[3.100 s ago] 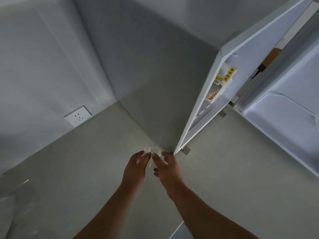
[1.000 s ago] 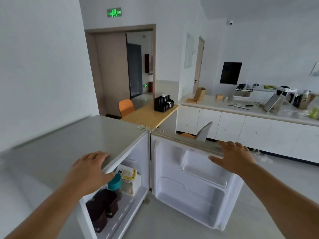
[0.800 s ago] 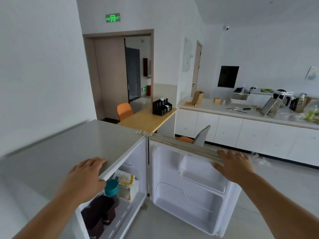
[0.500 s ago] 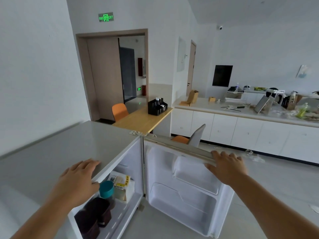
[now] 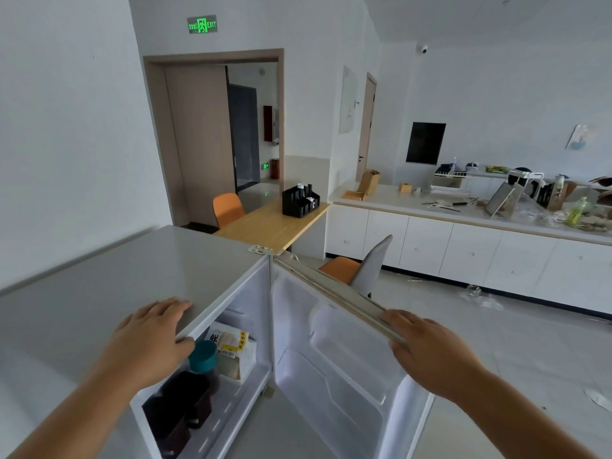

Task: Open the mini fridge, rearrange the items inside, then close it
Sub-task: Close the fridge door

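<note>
Smooth matt grey fridge top (image 5: 109, 276); glossy, seemingly plastic, white door liner (image 5: 334, 369).

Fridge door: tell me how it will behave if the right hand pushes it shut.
The fridge door probably swings easily on its top hinge. Its shelves look empty, so likely light. The right hand rests on its top edge.

White mini fridge (image 5: 132, 276), door (image 5: 334, 359) swung open, teal-lidded jar (image 5: 203, 356), dark containers (image 5: 185, 405) inside
</note>
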